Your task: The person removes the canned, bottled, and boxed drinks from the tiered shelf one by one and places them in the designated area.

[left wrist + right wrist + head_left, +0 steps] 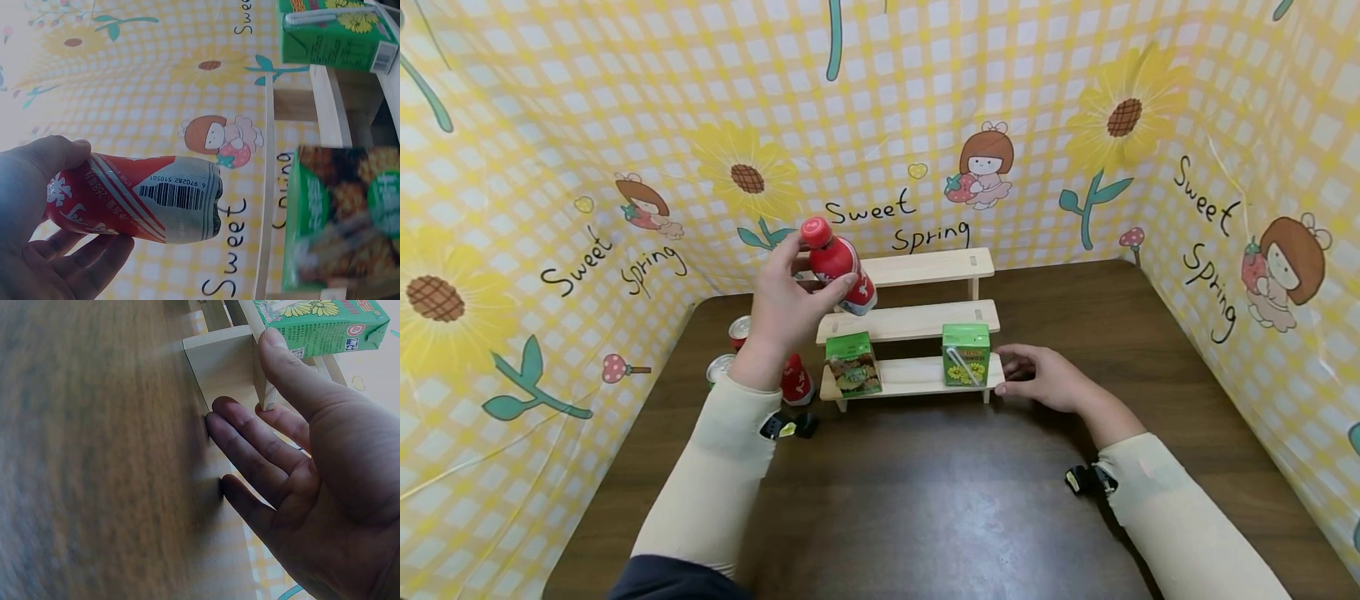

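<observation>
Raised above the left side of a three-step wooden shelf [910, 323], my left hand [784, 304] grips a small red plastic bottle [844, 268]. The bottle leans, cap up and to the left; its barcode and clear base show in the left wrist view. My right hand [1048, 379] is at the right end of the lowest step, thumb at the front edge and index fingertip at the board's end corner [269, 403]. The other fingers reach down beside the shelf leg. On that step stand two green drink cartons, one [853, 365] at the left and one with a straw [966, 357] at the right.
Left of the shelf, partly behind my left arm, are another red bottle [797, 383] and two cans, one red [739, 331] and one with a silver top [721, 367]. Yellow checked cloth [880, 125] walls the brown table [910, 500] at the back and sides.
</observation>
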The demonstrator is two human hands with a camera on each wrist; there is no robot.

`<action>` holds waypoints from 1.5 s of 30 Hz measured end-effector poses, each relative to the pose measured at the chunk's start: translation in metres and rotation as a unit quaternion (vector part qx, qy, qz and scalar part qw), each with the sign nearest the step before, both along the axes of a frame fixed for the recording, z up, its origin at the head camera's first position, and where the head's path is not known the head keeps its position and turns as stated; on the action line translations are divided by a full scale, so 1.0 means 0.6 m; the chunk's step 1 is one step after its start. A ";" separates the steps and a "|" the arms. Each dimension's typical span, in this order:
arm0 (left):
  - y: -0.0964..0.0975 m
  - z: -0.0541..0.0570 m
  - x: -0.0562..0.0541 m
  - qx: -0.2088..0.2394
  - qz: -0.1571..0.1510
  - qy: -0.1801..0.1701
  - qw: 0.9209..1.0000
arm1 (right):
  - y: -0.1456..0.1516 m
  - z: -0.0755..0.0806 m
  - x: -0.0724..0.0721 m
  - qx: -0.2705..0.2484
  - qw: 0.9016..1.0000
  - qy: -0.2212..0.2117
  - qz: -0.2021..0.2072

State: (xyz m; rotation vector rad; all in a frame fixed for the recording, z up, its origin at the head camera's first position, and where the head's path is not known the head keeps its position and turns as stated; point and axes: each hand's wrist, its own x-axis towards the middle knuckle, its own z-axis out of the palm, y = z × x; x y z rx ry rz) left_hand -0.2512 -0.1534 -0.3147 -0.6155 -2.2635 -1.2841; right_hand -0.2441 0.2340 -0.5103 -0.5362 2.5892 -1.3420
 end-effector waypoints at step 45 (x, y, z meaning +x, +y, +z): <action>-0.155 -0.087 0.089 0.002 0.126 -0.025 0.992 | -0.001 -0.003 -0.002 0.001 1.000 -0.001 0.001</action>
